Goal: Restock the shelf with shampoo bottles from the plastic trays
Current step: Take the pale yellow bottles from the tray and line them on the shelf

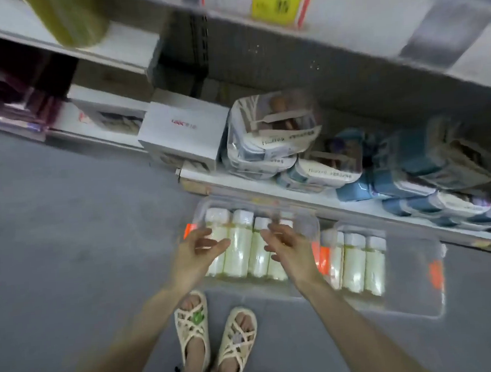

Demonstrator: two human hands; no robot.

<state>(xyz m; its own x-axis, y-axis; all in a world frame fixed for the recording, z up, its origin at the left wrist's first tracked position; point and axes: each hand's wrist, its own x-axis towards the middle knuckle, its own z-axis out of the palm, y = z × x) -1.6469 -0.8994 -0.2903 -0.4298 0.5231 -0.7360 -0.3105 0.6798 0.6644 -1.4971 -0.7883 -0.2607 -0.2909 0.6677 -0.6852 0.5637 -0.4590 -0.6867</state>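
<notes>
Two clear plastic trays lie on the grey floor below the shelf. The left tray (304, 219) holds several pale green shampoo bottles (238, 244) with white caps, lying side by side. The right tray (412, 264) holds three such bottles (353, 265) at its left end. My left hand (198, 248) hovers over the left end of the left tray, fingers loosely spread, holding nothing. Over the same tray's right part, my right hand (289, 245) is also relaxed and empty. The frame is blurred.
The bottom shelf (267, 188) carries white boxes (182, 132), clear pouches (269, 132) and blue packs (394, 175). An upper shelf edge with a yellow price tag (276, 5) hangs overhead. My sandalled feet (213, 330) stand just in front of the trays.
</notes>
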